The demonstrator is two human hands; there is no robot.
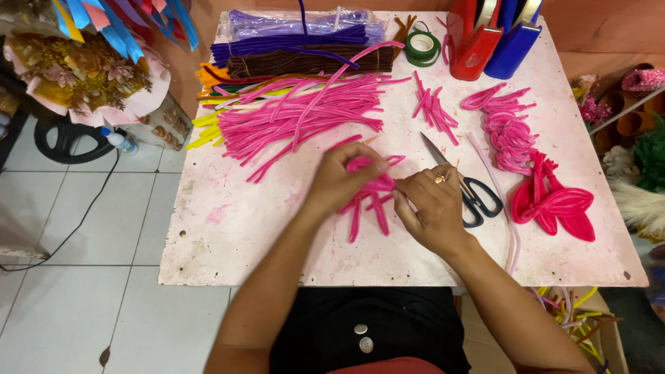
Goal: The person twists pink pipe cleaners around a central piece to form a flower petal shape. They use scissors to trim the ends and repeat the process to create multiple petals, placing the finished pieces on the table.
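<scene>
Both grips pinch one pink stem bundle (370, 190) mid-bench: left hand (341, 181) and right hand (433, 208) closed on it; scissors (465, 185) lie just beside the right hand. Loose pink stems (298, 118) are piled toward the far edge.

floor (83, 305): pale square tiles | table (228, 235): worn pinkish-white top | wall (596, 28): orange-brown | light: even

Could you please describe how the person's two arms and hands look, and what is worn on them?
Both arms are bare, with no sleeves, watch or gloves in view. The left hand shows no jewellery. The right hand wears a gold-coloured ring on one finger. Nails look short and unpainted, though they are small in this view.
</scene>
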